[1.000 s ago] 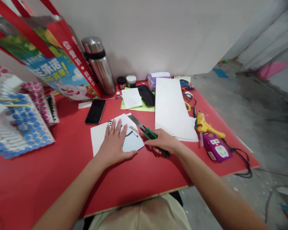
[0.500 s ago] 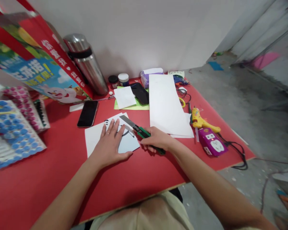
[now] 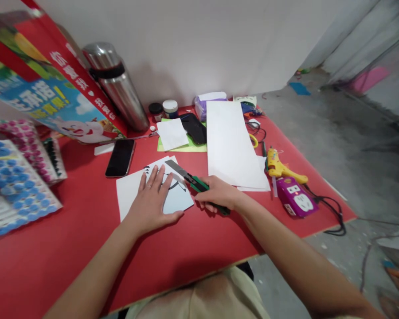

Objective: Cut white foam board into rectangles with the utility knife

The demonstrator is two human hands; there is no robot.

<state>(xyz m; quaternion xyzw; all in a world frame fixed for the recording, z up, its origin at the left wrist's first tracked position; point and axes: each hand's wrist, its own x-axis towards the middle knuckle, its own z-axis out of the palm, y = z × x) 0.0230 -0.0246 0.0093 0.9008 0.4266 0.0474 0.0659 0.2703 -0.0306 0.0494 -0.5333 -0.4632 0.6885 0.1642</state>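
So: right hand [image 3: 215,195] clamped on cutter [image 3: 197,183], left hand [image 3: 152,200] splayed flat on drawn-on sheet [image 3: 177,202], inboard of the counter's front edge. Cutter's likely light, stiff; hold by handle. Sheet probably bends; press flat.

Upper left, the flask [image 3: 124,94] is shiny metal. At centre, the cutter [image 3: 197,182] has a metal blade and plastic-looking handle; the drawn sheet [image 3: 177,201] is smooth, matt paper.
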